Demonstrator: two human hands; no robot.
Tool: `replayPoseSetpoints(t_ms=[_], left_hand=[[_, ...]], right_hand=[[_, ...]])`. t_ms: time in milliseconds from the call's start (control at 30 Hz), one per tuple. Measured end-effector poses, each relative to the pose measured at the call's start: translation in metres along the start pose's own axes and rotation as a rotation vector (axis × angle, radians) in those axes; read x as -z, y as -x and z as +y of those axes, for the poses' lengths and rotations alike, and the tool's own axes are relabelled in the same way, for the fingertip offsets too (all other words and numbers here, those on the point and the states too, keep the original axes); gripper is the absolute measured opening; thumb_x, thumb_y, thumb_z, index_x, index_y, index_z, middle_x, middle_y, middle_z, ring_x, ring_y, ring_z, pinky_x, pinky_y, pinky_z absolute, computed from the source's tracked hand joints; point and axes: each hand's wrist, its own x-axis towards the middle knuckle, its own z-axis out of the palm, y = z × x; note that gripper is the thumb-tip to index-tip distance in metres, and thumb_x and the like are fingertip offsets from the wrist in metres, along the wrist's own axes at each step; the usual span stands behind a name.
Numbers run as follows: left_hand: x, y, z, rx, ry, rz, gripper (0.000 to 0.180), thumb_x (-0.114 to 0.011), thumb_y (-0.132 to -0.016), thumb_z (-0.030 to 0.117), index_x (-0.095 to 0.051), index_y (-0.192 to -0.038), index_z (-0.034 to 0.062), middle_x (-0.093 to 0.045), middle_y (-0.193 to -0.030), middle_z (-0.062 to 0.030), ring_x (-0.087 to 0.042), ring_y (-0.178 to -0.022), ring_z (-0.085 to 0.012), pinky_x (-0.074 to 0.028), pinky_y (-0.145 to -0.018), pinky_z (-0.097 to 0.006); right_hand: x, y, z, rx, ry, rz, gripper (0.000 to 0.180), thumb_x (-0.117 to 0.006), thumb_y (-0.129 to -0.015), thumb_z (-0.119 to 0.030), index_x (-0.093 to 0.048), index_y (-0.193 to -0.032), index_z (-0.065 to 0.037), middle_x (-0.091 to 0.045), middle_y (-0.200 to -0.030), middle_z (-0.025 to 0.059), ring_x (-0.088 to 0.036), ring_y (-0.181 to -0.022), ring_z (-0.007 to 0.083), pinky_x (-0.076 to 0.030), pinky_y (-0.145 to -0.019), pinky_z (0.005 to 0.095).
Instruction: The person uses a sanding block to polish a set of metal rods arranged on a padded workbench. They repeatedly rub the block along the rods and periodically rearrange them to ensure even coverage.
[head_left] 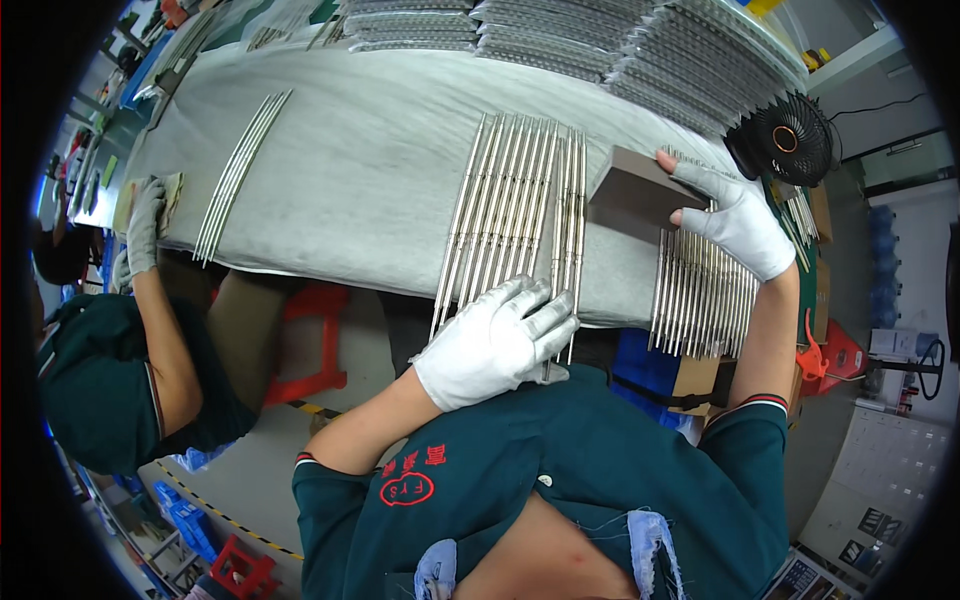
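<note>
In white gloves with bare fingertips, my right hand grips a dark brown rectangular block, thumb and fingers on its right end. The block is held tilted above the table, between two groups of metal rods. My left hand, also gloved, lies across the near ends of the middle row of slim silvery rods, its fingers stretched out over them. A few rods lie slightly apart at that row's right side. Another row of rods rests at the right, partly hidden by my right hand, with ends past the table edge.
Grey cloth covers the table. A few thin rods lie at the left, near a co-worker's gloved hand. Stacks of wrapped rods line the far side. A black fan stands far right; a red stool is below.
</note>
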Motion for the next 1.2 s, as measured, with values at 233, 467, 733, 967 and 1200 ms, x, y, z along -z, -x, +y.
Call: replayPoseSetpoints(t_ms=[233,467,733,967,1200], left_hand=[[-0.001,-0.004,0.001,-0.007,-0.018,0.046,0.066,-0.070,-0.081,0.051,-0.060,-0.127,0.0049,-0.063,-0.131,-0.0129,-0.060,-0.119,-0.0316,-0.045,-0.108,-0.046],[-0.010,0.000,0.000,-0.008,-0.020,0.081,0.066,-0.072,-0.079,0.050,-0.059,-0.126,0.0052,-0.063,-0.130,-0.0123,-0.061,-0.117,-0.0319,-0.046,-0.106,-0.045],[-0.001,0.009,-0.003,0.047,-0.060,0.105,0.065,-0.074,-0.078,0.052,-0.061,-0.126,0.0094,-0.064,-0.130,-0.0097,-0.061,-0.118,-0.0294,-0.046,-0.105,-0.046],[-0.008,0.017,-0.008,0.073,-0.124,0.002,0.065,-0.072,-0.082,0.051,-0.060,-0.133,0.0124,-0.063,-0.133,-0.0082,-0.059,-0.121,-0.0297,-0.042,-0.110,-0.050],[-0.006,0.013,-0.004,0.127,-0.110,-0.082,0.071,-0.070,-0.083,0.051,-0.055,-0.141,0.0140,-0.060,-0.136,-0.0087,-0.055,-0.127,-0.0302,-0.038,-0.113,-0.051]], right_hand=[[-0.046,-0.027,-0.059,0.241,-0.061,-0.063,0.061,-0.076,-0.083,-0.008,-0.060,-0.141,-0.020,-0.067,-0.134,0.0088,-0.067,-0.118,0.0264,-0.052,-0.103,0.0332],[-0.021,-0.024,-0.052,0.103,0.035,-0.120,0.058,-0.073,-0.086,-0.007,-0.062,-0.140,-0.023,-0.068,-0.132,0.0092,-0.068,-0.115,0.0249,-0.053,-0.101,0.0334],[0.003,0.017,0.004,0.077,0.049,0.062,0.062,-0.074,-0.083,-0.014,-0.059,-0.142,-0.026,-0.070,-0.125,0.0101,-0.069,-0.108,0.0263,-0.054,-0.096,0.0349],[0.012,0.070,0.061,-0.276,-0.127,0.199,0.068,-0.075,-0.083,-0.011,-0.055,-0.147,-0.022,-0.066,-0.134,0.0114,-0.067,-0.104,0.0154,-0.050,-0.097,0.0288],[-0.003,0.083,0.090,-0.259,-0.030,0.293,0.070,-0.076,-0.084,-0.015,-0.052,-0.150,-0.020,-0.070,-0.125,0.0116,-0.067,-0.087,0.0134,-0.052,-0.090,0.0300]])
